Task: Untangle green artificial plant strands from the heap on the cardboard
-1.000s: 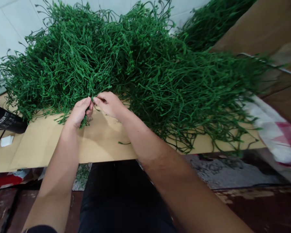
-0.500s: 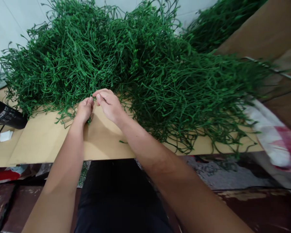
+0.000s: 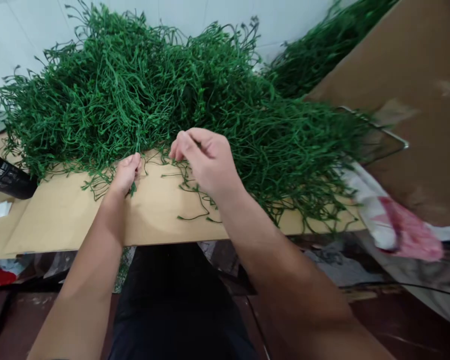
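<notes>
A large heap of thin green artificial plant stems [image 3: 123, 95] with small forked tips lies along the back of the cardboard-topped table. My left hand [image 3: 127, 172] is closed on a green stem, whose ends show above the thumb and below the fist. To its right, my right hand [image 3: 210, 155] hovers at the heap's front edge with fingers curled together; whatever is between the fingertips, if anything, is hidden. A few loose stems [image 3: 193, 217] lie on the cardboard [image 3: 153, 220] beneath the right wrist.
A black bottle [image 3: 9, 172] stands at the left, near a small white piece [image 3: 0, 210]. On the right are a leaning brown cardboard sheet [image 3: 408, 60], a bent metal rod [image 3: 392, 135] and a white and pink cloth [image 3: 401, 225]. A tiled wall rises behind.
My right hand has moved right, away from my left hand, which stays nearly in place. More loose stems now show on the cardboard by the right wrist. The view has shifted slightly right.
</notes>
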Motion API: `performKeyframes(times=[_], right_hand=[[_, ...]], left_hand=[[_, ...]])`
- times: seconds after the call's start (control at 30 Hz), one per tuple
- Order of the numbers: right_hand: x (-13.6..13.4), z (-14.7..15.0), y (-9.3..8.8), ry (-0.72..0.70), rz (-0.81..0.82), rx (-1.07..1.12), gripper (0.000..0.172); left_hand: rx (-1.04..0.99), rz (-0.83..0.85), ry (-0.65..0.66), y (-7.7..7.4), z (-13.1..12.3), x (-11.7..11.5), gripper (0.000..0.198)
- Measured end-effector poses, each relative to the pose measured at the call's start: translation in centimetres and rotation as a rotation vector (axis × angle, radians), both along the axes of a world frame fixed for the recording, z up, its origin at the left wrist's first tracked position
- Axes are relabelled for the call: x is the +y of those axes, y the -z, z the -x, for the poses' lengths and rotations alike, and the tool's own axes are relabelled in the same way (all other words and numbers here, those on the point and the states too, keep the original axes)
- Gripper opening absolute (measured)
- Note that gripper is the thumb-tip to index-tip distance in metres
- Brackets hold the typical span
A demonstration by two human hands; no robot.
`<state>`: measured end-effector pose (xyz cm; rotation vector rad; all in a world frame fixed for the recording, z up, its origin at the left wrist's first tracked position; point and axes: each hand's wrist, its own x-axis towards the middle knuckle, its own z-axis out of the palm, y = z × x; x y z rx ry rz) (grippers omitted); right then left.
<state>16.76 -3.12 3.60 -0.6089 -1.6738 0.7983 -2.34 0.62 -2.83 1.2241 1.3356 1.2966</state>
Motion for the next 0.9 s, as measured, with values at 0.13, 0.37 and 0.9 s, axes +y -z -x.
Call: performKeyframes(times=[0.13, 0.37, 0.9], right_hand=[[3.6, 0.3, 2.6, 0.061, 0.231, 0.146, 0.043], [4.5, 3.2, 5.3, -0.019, 0.445, -0.293, 0.017], [3.9, 4.4, 4.1, -0.187, 0.182, -0.099, 0.027]], left_hand=[[-0.101, 0.005, 0.216, -0.4, -0.8, -0.8, 0.047], [-0.17, 0.05, 0.256, -0.6, -1.0, -0.6, 0.049], [-0.128, -0.019, 0.135, 0.4, -1.4, -0.2, 0.037]])
